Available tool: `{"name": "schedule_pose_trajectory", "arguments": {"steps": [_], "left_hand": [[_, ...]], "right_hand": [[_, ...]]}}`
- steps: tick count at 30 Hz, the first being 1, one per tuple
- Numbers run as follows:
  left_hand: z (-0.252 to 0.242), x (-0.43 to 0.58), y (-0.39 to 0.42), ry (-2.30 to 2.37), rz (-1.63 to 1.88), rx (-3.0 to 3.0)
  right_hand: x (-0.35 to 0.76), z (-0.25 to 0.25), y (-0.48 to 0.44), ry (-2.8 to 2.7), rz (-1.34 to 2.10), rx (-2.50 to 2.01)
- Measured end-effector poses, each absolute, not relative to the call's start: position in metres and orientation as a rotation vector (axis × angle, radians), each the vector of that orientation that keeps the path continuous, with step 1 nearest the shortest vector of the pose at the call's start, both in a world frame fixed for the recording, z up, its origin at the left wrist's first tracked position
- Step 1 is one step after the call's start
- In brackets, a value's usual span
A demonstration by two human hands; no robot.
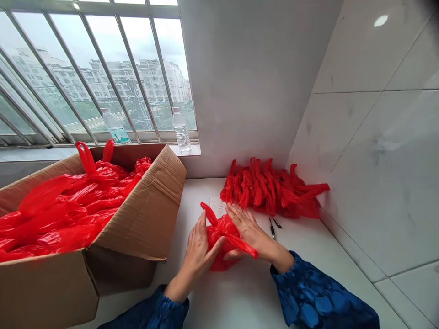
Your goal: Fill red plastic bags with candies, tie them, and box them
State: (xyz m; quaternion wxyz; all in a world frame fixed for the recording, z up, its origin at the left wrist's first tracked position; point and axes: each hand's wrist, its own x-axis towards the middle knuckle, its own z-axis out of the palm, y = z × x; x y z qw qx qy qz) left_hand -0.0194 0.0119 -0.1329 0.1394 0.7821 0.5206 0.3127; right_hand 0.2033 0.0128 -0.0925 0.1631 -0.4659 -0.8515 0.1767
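A tied red plastic bag (222, 230) sits on the white tabletop (219, 301), its knotted ends sticking out to the upper left and lower right. My left hand (200, 249) rests against the bag's left side, fingers stretched out and thumb over the front. On the other side, my right hand (250, 233) lies along the bag with its fingers extended; its thumb is partly behind a knotted end. Both palms touch the bag without fingers wrapped round it. What the bag contains is hidden. Behind it a printed sheet of paper (217, 206) shows in part.
At the left stands an open cardboard box (147, 210) full of red bags (78, 196). More red bags (267, 187) lie in a row against the back wall. Pens (272, 228) lie right of my hand. Two plastic bottles (181, 130) stand on the sill by the barred window.
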Motion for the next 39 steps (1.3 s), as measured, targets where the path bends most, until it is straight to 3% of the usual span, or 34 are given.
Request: {"name": "schedule_pose_trajectory", "arguments": {"steps": [4,9,31,39], "left_hand": [[-0.151,-0.014,0.017,1.49,0.704,2.547],[-0.163,-0.006,0.025,1.49,0.575,2.663],[-0.172,-0.001,0.026,1.44,0.598,2.566],[-0.153,-0.004,0.017,1.369,0.787,2.368]], "right_hand": [[0.192,-0.12,0.018,-2.436,0.299,-1.247],[0.192,-0.147,0.024,-2.428,0.315,-1.306],[0.189,-0.172,0.028,-2.41,0.342,-1.306],[0.192,-0.157,0.024,-2.147,0.539,-1.093]]}}
